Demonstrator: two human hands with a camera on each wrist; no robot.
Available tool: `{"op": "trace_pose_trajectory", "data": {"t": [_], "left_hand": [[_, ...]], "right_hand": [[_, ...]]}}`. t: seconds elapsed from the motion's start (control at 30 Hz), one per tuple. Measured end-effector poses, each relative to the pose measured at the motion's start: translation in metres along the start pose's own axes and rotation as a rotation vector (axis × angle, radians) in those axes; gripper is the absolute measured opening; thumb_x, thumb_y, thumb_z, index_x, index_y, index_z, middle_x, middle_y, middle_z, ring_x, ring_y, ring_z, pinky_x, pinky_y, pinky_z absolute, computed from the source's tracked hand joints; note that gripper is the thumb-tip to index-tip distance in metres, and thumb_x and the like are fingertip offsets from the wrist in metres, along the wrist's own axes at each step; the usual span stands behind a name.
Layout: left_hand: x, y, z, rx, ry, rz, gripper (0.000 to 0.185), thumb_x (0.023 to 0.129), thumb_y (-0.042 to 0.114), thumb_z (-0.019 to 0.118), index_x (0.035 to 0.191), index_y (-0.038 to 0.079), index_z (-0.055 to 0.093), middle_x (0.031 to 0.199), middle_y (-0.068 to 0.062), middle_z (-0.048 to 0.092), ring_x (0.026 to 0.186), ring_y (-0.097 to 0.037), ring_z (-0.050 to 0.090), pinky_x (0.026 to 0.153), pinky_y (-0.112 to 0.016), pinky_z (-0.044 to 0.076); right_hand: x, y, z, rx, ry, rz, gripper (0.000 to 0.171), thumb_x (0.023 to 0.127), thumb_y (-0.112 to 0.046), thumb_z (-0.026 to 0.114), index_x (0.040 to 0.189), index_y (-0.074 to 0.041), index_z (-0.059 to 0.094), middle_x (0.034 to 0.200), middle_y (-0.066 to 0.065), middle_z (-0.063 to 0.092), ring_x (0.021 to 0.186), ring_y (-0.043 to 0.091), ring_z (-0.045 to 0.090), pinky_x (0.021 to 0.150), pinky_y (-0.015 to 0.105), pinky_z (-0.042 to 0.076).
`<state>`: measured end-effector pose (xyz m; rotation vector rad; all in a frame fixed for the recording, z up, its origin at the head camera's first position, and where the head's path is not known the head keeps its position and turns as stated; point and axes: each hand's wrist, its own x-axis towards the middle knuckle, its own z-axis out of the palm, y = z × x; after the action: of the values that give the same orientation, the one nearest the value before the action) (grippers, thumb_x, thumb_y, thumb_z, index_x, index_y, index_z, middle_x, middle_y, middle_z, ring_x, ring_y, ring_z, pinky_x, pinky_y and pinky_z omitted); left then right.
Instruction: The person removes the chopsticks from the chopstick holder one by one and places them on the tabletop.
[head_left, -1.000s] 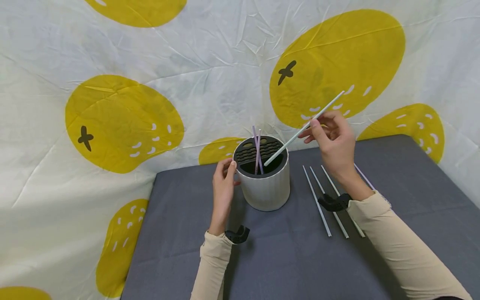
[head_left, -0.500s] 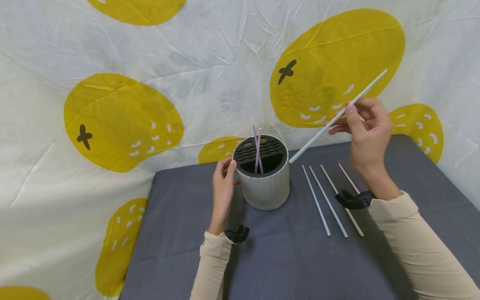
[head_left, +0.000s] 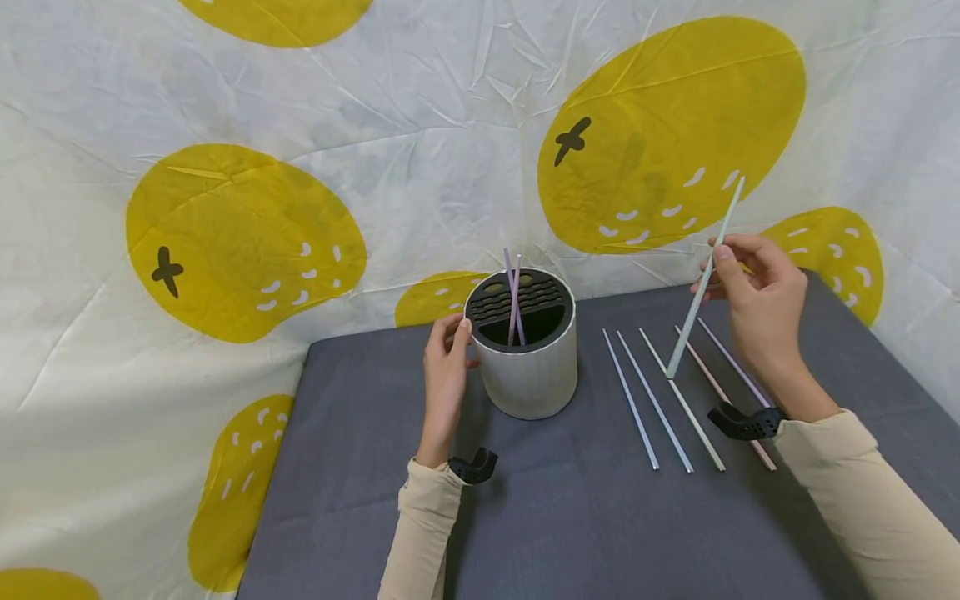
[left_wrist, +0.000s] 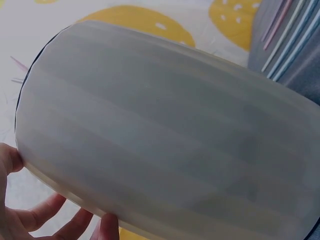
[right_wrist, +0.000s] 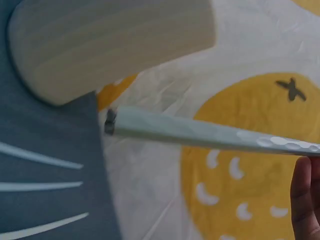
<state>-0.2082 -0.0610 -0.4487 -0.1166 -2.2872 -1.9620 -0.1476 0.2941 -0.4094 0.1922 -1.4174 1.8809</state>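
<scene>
Head view: our left hand (head_left: 447, 362) grips the holder (head_left: 530, 383), our right hand (head_left: 768, 308) pinches a green stick (head_left: 686, 333); laying-out seems underway, calling for gentle lowering.

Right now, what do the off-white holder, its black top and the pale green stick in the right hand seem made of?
Holder: probably matte plastic; the wall is softly ribbed and evenly coloured.
Black top: likely moulded plastic, low sheen, with regular wavy slots.
Pale green stick: glossy, with bright highlights; coated metal or plastic, I can't tell which.
</scene>
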Motion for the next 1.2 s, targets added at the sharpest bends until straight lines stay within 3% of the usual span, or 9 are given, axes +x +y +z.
{"op": "trace_pose_trajectory", "data": {"t": [0.1, 0.33, 0.57, 0.83, 1.03, 1.2], "left_hand": [[-0.001, 0.000, 0.000, 0.000, -0.001, -0.003, 0.038, 0.106, 0.041, 0.059, 0.135, 0.016, 0.064, 0.129, -0.008, 0.068, 0.105, -0.022, 0.062, 0.079, -0.041, 0.063], [0.001, -0.001, 0.001, -0.005, 0.002, -0.020, 0.040, 0.106, 0.042, 0.058, 0.136, 0.016, 0.064, 0.132, -0.008, 0.067, 0.108, -0.023, 0.062, 0.082, -0.042, 0.063], [0.000, -0.001, 0.001, 0.001, 0.004, -0.020, 0.039, 0.106, 0.041, 0.059, 0.136, 0.016, 0.064, 0.131, -0.008, 0.068, 0.108, -0.023, 0.062, 0.081, -0.042, 0.063], [0.000, 0.000, 0.000, 0.009, 0.006, -0.014, 0.038, 0.107, 0.041, 0.059, 0.135, 0.017, 0.064, 0.131, -0.008, 0.068, 0.108, -0.023, 0.063, 0.080, -0.039, 0.063], [0.000, 0.001, 0.000, 0.006, 0.009, -0.009, 0.038, 0.106, 0.041, 0.059, 0.135, 0.016, 0.064, 0.131, -0.008, 0.068, 0.108, -0.024, 0.063, 0.078, -0.037, 0.063], [0.001, -0.001, 0.000, 0.004, 0.007, -0.012, 0.039, 0.107, 0.040, 0.059, 0.136, 0.016, 0.064, 0.132, -0.008, 0.068, 0.109, -0.024, 0.063, 0.080, -0.041, 0.063]], "right_hand": [[-0.007, 0.006, -0.013, -0.126, -0.023, 0.072, 0.025, 0.098, 0.003, 0.066, 0.120, 0.014, 0.066, 0.086, 0.007, 0.074, 0.061, 0.014, 0.071, 0.059, 0.018, 0.059], [-0.025, 0.027, -0.041, -0.566, -0.129, 0.188, 0.025, 0.103, -0.009, 0.064, 0.127, -0.002, 0.069, 0.088, -0.016, 0.072, 0.065, 0.001, 0.070, 0.059, 0.014, 0.056], [-0.042, 0.045, -0.062, -0.785, -0.210, 0.245, 0.030, 0.104, -0.021, 0.065, 0.127, -0.002, 0.068, 0.085, -0.022, 0.066, 0.067, 0.000, 0.063, 0.058, 0.016, 0.055], [-0.051, 0.059, -0.076, -0.963, -0.292, 0.238, 0.030, 0.105, -0.024, 0.064, 0.127, -0.005, 0.069, 0.090, 0.014, 0.068, 0.058, 0.005, 0.059, 0.050, 0.020, 0.049], [-0.057, 0.070, -0.086, -1.097, -0.356, 0.207, 0.027, 0.105, -0.023, 0.063, 0.123, -0.005, 0.071, 0.093, 0.019, 0.073, 0.062, 0.004, 0.055, 0.051, 0.023, 0.042], [-0.061, 0.078, -0.086, -1.157, -0.411, 0.218, 0.026, 0.104, -0.020, 0.066, 0.120, -0.002, 0.073, 0.097, 0.023, 0.077, 0.075, 0.026, 0.069, 0.060, 0.031, 0.044]]}}
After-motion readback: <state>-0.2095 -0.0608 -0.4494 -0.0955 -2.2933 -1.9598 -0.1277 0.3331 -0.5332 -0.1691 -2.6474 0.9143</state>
